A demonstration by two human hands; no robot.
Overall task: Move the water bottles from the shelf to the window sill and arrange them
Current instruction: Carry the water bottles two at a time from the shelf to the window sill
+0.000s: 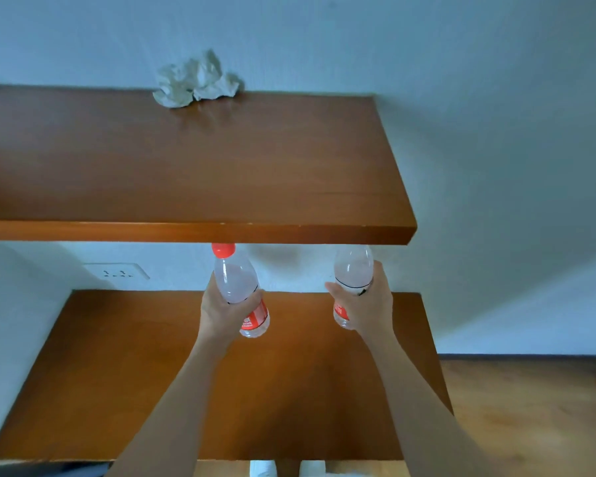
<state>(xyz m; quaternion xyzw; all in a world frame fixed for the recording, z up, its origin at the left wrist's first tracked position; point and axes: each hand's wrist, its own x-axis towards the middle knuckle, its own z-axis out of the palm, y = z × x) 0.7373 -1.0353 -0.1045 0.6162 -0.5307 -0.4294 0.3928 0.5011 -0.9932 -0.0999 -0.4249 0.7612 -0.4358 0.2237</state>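
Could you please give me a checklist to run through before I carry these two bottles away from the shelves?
1. Left hand grips the left bottle round its body: ok.
2. Right hand grips the right bottle round its body: ok.
3. Red cap on the left bottle: ok.
4. Cap on the right bottle: cannot tell, hidden behind the upper shelf.
5. Bottle tops clear of the upper shelf's edge: cannot tell.
6. Window sill free for them: cannot tell, not in view.

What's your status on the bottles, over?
Hands full: left hand grips left bottle, right hand grips right bottle. Tops right under the upper shelf edge; mind it lifting out.
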